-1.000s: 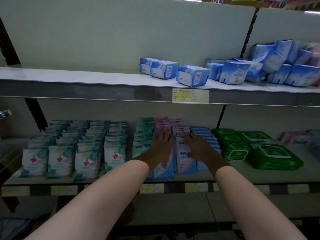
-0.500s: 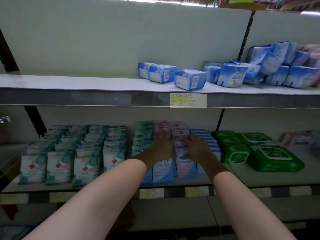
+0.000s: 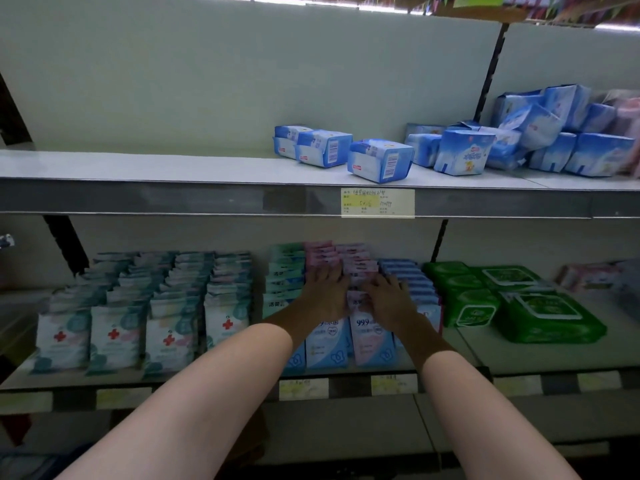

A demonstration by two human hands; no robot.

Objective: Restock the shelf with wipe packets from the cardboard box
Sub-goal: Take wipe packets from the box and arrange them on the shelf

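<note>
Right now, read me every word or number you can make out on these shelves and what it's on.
"99.9": pink wipe packet at the row's front.
Handwritten price tag on the upper shelf edge: unreadable.
Barcodes on the blue packs: too small.
Lower shelf labels: blurred.

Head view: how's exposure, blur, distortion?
Head view: dim, greenish cast; both hands, left hand and right hand, sit in shadow on the wipe packets while the forearms are brightly lit. Ceiling lights blow out along the top edge. Wide-angle bending tilts the shelf uprights. Blue packs smear at far right.
</note>
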